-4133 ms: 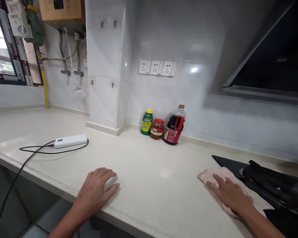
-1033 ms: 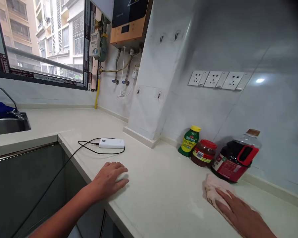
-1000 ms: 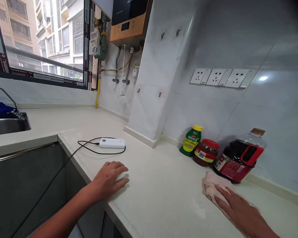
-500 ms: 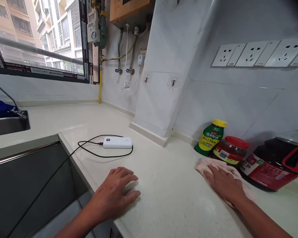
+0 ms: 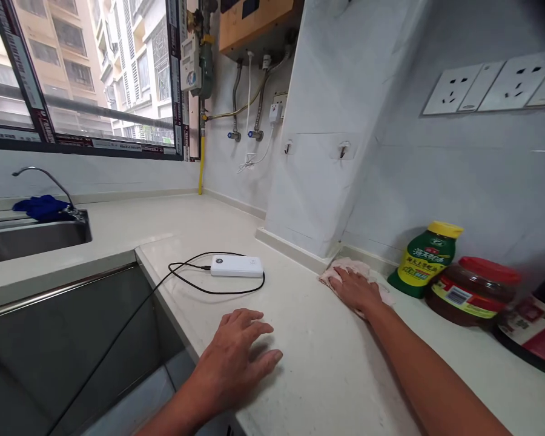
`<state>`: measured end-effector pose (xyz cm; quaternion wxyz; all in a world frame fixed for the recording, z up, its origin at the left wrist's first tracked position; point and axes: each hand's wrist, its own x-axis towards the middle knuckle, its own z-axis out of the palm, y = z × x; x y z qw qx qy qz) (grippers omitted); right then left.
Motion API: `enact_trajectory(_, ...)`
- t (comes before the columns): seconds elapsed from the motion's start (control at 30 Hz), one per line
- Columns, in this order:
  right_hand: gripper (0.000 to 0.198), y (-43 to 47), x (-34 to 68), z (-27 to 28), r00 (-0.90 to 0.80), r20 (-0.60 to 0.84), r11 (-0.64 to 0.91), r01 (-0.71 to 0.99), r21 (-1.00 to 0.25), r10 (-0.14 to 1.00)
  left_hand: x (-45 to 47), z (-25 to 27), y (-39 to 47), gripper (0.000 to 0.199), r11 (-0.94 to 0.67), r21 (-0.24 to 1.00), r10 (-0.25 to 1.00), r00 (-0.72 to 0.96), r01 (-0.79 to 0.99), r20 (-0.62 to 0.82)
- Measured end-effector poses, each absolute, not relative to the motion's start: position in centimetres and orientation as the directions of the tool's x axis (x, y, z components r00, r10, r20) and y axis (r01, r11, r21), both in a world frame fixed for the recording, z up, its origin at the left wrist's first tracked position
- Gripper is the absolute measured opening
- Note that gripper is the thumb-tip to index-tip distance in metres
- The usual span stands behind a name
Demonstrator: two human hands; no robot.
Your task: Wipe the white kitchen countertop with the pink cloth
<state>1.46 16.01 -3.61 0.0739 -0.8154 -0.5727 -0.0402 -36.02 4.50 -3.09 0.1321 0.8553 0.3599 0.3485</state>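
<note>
Pale kitchen counter [image 5: 313,375], white pillar [image 5: 322,121] behind.
Left hand [image 5: 238,354]: fingers spread, near the front edge; right hand [image 5: 358,290]: fingers outstretched, flat on pink cloth [image 5: 352,263] (at the pillar's foot); green bottle [image 5: 424,260], red-lidded jar [image 5: 475,290]: right of cloth; white gadget [image 5: 237,266], black cable [image 5: 236,293] attached.

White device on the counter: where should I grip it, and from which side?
Probably grip the device across its middle, by its long edges, from above with the left hand, which is nearer. It lies flat; the cable plugs into its left end and loops round the right end.
</note>
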Motion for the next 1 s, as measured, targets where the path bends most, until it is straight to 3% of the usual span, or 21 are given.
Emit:
enact_trajectory(0.1,0.070,15.7,0.3,-3.4,0.360,0.147,-0.351,0.933,-0.086,0.921,-36.1,-3.2,4.7,0.023,-0.715,0.488,0.698,0.472,0.501,0.538)
enact_trajectory(0.27,0.059,12.0,-3.6,-3.6,0.289,0.145,-0.281,0.957,-0.073,0.946,-36.2,-3.1,4.9,0.029,-0.681,0.545,0.732,0.437,0.489,0.523)
enact_trajectory(0.57,0.050,0.8,-16.2,-2.7,-0.222,0.124,0.233,0.969,-0.081,0.967,-36.5,-3.6,5.7,0.053,-0.645,0.602,0.764,0.380,0.472,0.521)
enact_trajectory(0.77,0.047,-3.4,-20.1,-0.6,-0.579,0.070,0.562,0.746,-0.358,0.812,-37.1,-3.6,6.5,0.050,-0.630,0.693,0.766,0.430,0.351,0.478)
enact_trajectory(0.9,0.053,-0.1,-19.5,-0.4,-0.652,0.185,0.673,0.669,-0.316,0.735,-37.4,-3.3,6.6,0.046,-0.606,0.719,0.780,0.432,0.341,0.452)
enact_trajectory(1.0,0.057,2.6,-18.9,-0.7,-0.624,0.252,0.673,0.684,-0.283,0.740,-37.2,-3.3,6.6,0.046,-0.610,0.698,0.788,0.375,0.374,0.488)
